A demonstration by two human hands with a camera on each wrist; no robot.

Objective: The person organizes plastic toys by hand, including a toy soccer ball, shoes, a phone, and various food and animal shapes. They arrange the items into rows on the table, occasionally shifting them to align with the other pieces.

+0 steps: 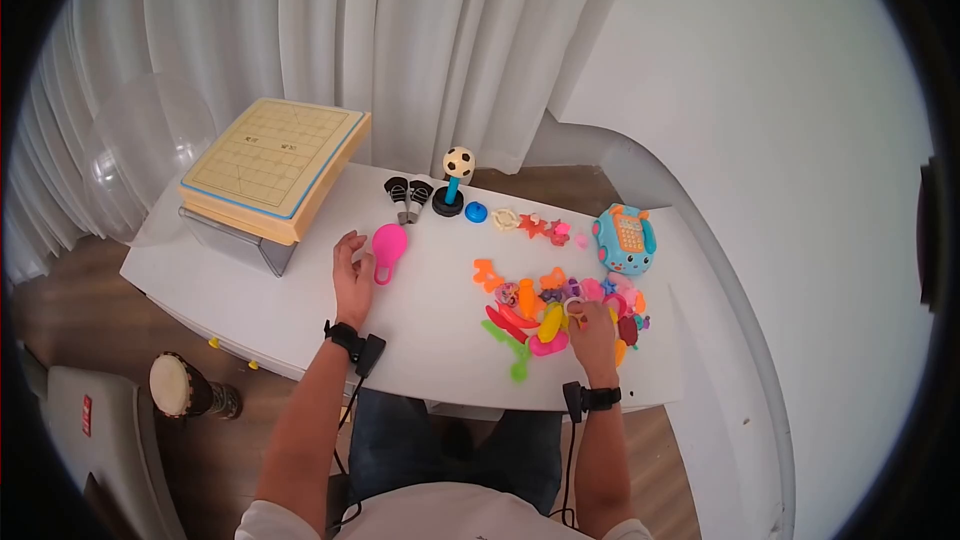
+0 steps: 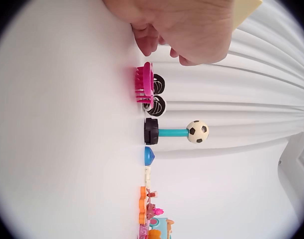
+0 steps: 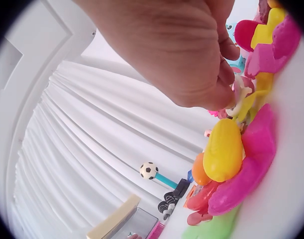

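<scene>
My left hand (image 1: 352,275) is beside a pink toy hairbrush (image 1: 390,245), fingers loosely bent and holding nothing. In the left wrist view the brush (image 2: 146,82) lies bristles down, just past the fingertips. Over the right part of a pile of colourful plastic toys, my right hand (image 1: 595,335) pinches a small white ring-like piece (image 3: 240,94) between thumb and fingers; the fingers partly hide it. Close below that hand lie a yellow toy (image 3: 223,149), a magenta piece (image 3: 251,162) and red pepper-like toys (image 1: 510,320). A light green piece (image 1: 518,365) is at the pile's near edge.
Along the back edge stand tiny black-and-white shoes (image 1: 407,192), a soccer-ball stand (image 1: 455,180), a blue cone (image 1: 476,212), a cream ring (image 1: 505,220) and red pieces (image 1: 543,228). A toy phone (image 1: 626,240) is at right, a board-game box (image 1: 270,160) on a stand at left.
</scene>
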